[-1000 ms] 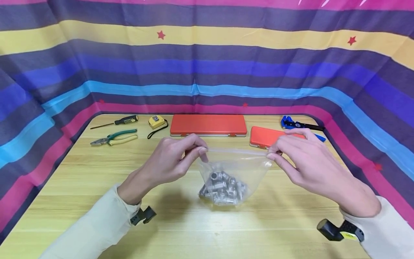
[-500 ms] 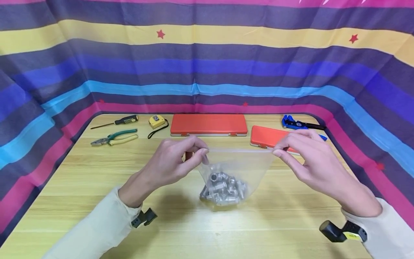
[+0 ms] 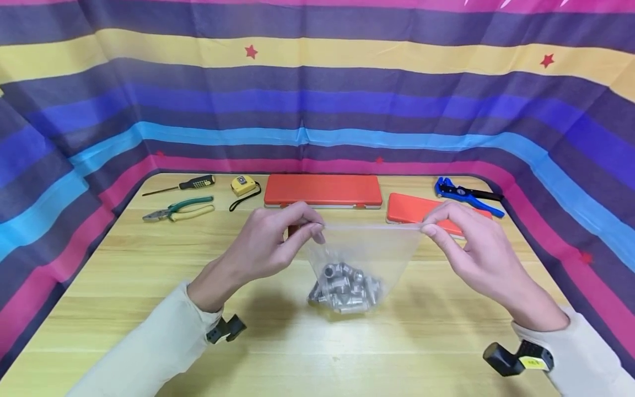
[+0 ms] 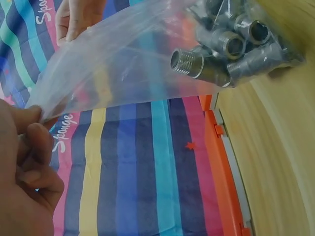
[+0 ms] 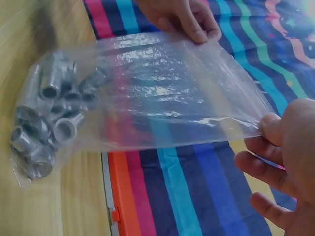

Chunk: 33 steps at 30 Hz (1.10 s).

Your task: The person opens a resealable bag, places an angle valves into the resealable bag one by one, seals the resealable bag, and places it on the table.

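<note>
A clear zip-top plastic bag (image 3: 369, 248) is stretched between my two hands by its top edge. Several silvery metal pipe fittings (image 3: 347, 289) are heaped in its bottom; threaded ends show in the left wrist view. My left hand (image 3: 270, 240) pinches the bag's upper left corner between thumb and fingers. At the upper right corner, my right hand (image 3: 468, 251) pinches the edge with thumb and forefinger, while its other fingers spread loosely in the right wrist view. The bag's top edge runs nearly straight and level from hand to hand.
Along the table's (image 3: 124, 309) back lie a screwdriver (image 3: 183, 184), pliers (image 3: 181, 209), a yellow tape measure (image 3: 242, 186), a long red case (image 3: 322, 190), a smaller red case (image 3: 412, 208) and a blue-and-black cutter-like tool (image 3: 461, 193). A striped cloth (image 3: 347, 105) hangs behind and at both sides.
My right hand has shifted slightly right along the bag's edge and regripped the corner, and the top edge looks tauter. The left hand keeps its pinch; the fittings lie much the same.
</note>
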{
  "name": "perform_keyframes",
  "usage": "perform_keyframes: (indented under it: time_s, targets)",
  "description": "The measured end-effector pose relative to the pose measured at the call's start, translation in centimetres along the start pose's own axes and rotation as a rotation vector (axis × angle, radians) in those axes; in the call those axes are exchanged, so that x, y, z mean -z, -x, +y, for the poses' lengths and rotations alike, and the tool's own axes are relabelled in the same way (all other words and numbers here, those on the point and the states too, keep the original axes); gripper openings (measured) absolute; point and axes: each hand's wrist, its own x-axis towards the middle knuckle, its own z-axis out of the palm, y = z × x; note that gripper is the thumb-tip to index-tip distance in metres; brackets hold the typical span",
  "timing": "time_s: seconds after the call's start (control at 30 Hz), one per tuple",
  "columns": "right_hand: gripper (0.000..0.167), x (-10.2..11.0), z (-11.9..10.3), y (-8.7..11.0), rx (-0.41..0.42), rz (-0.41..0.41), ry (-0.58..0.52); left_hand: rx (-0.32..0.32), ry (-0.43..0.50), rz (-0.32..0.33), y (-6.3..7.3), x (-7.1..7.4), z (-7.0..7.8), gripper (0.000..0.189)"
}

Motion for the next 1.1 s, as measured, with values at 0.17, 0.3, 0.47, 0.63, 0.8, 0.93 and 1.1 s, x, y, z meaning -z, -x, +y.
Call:
perform_keyframes:
  time_s: [0.17, 0.3, 0.47, 0.63, 0.8, 0.93, 1.1]
  targets:
    - [0.014, -0.1, -0.5, 0.7, -0.098, -0.041, -0.22, 0.113, 0.085, -0.053, 0.2, 0.7, 0.9, 0.007]
    - [0.016, 0.3, -1.0, 1.1, -0.229, -0.129, -0.564, 0.218, 0.224, -0.139, 0.4, 1.6, 2.2, 0.008]
    - [0.014, -0.1, -0.7, 0.3, -0.475, -0.218, -0.679, 0.425, 0.333, -0.189, -0.1, 2.1, 2.0, 0.008]
    - [0.023, -3.6, 2.7, -1.5, -0.78, -0.321, -0.791, 0.712, 0.363, -0.225, -0.8, 0.7, -2.1, 0.016]
    - [0.026, -8.1, 6.8, -3.3, -0.85, -0.401, -0.604, 0.835, 0.287, -0.257, -0.8, -1.6, -7.8, 0.022]
    - [0.022, -11.3, 8.7, -3.6, -0.751, -0.391, -0.359, 0.875, 0.134, -0.301, 0.1, -3.1, -10.8, 0.021]
    - [0.023, -14.0, 9.5, -2.7, -0.849, -0.401, -0.434, 1.015, 0.15, -0.291, 1.4, -4.0, -12.5, 0.024]
